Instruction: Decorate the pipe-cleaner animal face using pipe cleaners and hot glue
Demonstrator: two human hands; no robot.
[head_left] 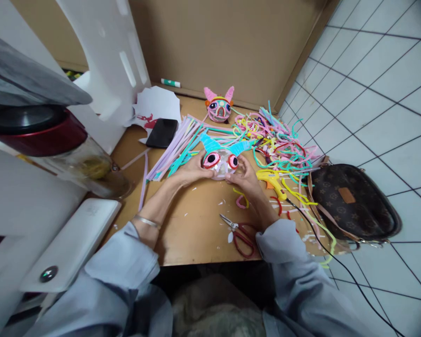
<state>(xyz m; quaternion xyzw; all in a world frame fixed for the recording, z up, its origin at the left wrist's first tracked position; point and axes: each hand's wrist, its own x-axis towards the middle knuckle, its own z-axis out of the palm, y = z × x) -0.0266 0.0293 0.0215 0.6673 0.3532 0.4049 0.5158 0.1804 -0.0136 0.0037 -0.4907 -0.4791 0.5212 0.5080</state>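
On or just above the desk [192,238], a blue-eared figure [222,164] is resting between left hand [196,169] and right hand [243,175], neither nearer; their partly curled grip is clasping its opposite sides, ears [210,144] pointing toward the far side. Beyond, a pink-eared figure [219,108] is sitting.

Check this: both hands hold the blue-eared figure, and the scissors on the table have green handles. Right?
No: the scissors have red handles, not green, as the head view shows. The left hand and right hand do hold the blue-eared figure, and the scissors lie on the table.
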